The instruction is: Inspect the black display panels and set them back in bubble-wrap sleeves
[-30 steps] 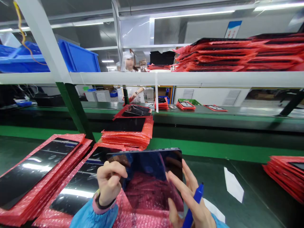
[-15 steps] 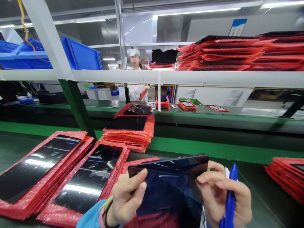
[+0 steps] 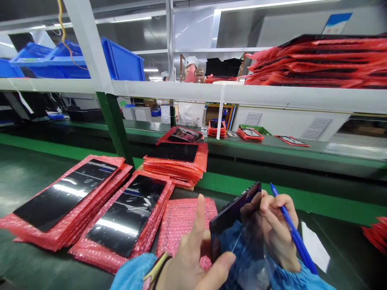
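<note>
A glossy black screen panel (image 3: 238, 241) stands tilted in front of me, reflecting blue sleeves and a hand. My left hand (image 3: 193, 257) grips its left side, the thumb across the front face and the index finger raised off it; the other fingers are partly hidden behind the edge. At the upper right edge, my right hand (image 3: 279, 227) pinches the panel and also keeps a blue pen (image 3: 294, 235) between its fingers, the tip upward. Behind my left hand lies a red bubble-wrap sleeve (image 3: 184, 217).
Stacks of red bubble-wrap sleeves topped by black panels (image 3: 69, 193) (image 3: 128, 215) stand left, another stack (image 3: 175, 161) behind. White paper (image 3: 314, 245) lies right. A shelf beam (image 3: 181, 92) crosses above, holding blue bins (image 3: 123, 60) and wrapped panels (image 3: 317, 60). A person (image 3: 190, 108) stands beyond.
The panel has turned from nearly facing me to a steep angle. My left index finger has lifted off it and points up. The pen now leans the other way. The view has shifted rightward-moving scenery.
</note>
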`<state>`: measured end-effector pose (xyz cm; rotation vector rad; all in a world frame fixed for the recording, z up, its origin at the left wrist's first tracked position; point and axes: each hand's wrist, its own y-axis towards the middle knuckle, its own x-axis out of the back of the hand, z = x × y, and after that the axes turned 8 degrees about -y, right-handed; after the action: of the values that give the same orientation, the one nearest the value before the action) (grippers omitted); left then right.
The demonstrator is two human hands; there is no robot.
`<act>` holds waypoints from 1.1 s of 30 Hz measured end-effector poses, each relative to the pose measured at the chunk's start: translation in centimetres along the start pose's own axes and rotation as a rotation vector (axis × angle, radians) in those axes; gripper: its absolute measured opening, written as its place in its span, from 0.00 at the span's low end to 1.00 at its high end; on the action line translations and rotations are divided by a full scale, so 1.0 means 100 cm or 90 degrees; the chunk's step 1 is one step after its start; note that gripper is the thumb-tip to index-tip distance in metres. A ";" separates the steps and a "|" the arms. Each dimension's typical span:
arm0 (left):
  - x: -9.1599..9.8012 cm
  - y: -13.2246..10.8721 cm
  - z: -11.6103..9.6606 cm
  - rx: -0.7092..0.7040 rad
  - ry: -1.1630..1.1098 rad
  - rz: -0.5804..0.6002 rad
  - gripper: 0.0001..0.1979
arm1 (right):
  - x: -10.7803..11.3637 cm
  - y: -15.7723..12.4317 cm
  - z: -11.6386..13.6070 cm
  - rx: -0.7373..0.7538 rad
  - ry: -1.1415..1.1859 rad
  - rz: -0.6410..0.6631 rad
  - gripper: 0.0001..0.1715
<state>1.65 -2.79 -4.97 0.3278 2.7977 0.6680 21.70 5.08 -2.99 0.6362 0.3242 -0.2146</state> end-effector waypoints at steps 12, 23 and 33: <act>-0.010 0.012 -0.009 0.027 -0.031 0.051 0.55 | -0.006 -0.002 -0.013 -0.110 0.046 0.016 0.18; -0.002 0.035 -0.028 0.046 -0.147 0.059 0.36 | -0.004 0.000 -0.011 -0.179 -0.027 -0.005 0.17; 0.010 0.054 -0.033 0.184 -0.350 -0.005 0.32 | -0.001 0.001 -0.004 -0.307 -0.036 -0.135 0.18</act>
<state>0.64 0.79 0.26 0.4701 2.3513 0.1303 21.55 5.46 -3.18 0.1184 0.3722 -0.3432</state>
